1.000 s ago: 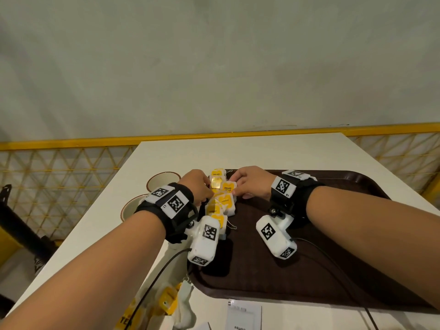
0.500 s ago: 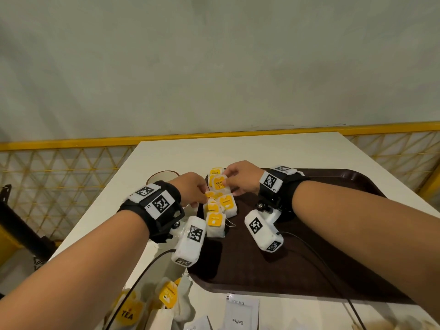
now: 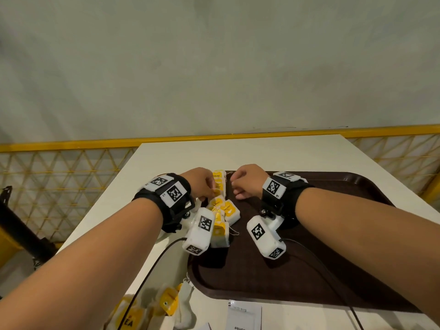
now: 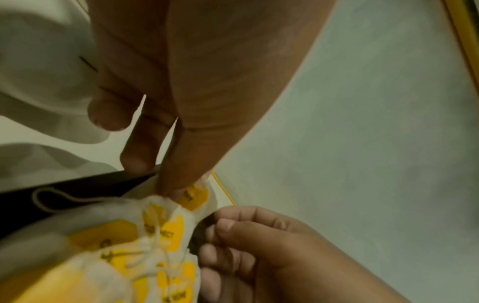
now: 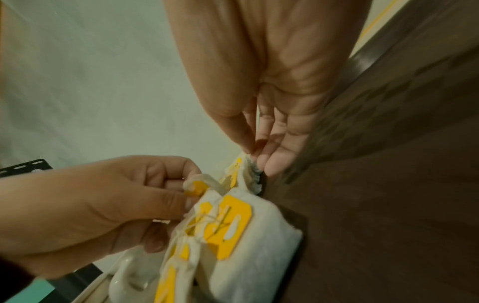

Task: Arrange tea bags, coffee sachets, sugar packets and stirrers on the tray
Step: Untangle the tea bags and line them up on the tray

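Note:
A dark brown tray [image 3: 333, 234] lies on the white table. Several white tea bags [image 3: 220, 206] with yellow tags form a row along its left side, also in the right wrist view [image 5: 249, 235]. My left hand [image 3: 206, 186] pinches the top of one tea bag [image 5: 197, 186] in the far part of the row between thumb and forefinger. My right hand [image 3: 240, 184] hovers just right of the row with loosely curled fingers [image 4: 233, 233] and nothing visible in them; its fingertips [image 5: 269, 164] are beside the farthest bag.
More tea bags [image 3: 169, 301] lie on the table at the front left, beside a white coffee sachet [image 3: 245, 315]. White cups [image 5: 129, 272] stand left of the tray. A yellow mesh railing [image 3: 71, 177] runs behind the table. Wrist-camera cables cross the tray's front.
My right hand has let go of the tea bag it carried to the far end of the row and drawn slightly right. The left hand stays at the row, now pinching a bag.

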Tool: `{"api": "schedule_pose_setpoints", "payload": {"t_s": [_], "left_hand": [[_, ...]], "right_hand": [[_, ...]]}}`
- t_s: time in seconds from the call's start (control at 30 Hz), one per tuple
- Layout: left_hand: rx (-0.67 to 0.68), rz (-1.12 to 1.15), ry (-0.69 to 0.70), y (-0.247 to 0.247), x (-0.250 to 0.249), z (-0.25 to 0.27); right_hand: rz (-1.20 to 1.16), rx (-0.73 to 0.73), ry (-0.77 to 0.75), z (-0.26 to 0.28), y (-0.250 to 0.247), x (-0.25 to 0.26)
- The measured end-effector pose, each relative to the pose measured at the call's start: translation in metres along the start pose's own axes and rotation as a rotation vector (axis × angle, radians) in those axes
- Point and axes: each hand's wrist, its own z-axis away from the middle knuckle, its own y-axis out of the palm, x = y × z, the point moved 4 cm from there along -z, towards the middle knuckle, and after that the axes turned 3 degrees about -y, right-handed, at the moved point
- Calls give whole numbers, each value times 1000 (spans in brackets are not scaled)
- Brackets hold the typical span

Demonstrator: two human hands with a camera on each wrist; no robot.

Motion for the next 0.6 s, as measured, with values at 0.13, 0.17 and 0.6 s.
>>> {"api": "schedule_pose_setpoints", "payload": {"t_s": [0.13, 0.17, 0.6], "left_hand": [[37, -65, -25, 3, -5, -5], [36, -90, -18, 3, -6, -6], [-60, 127, -41, -7, 9, 4]], "right_hand": [[-15, 171, 64, 15, 2, -9], [-10, 199, 65, 18, 4, -11], [-38, 309, 57, 26, 7, -17]]}}
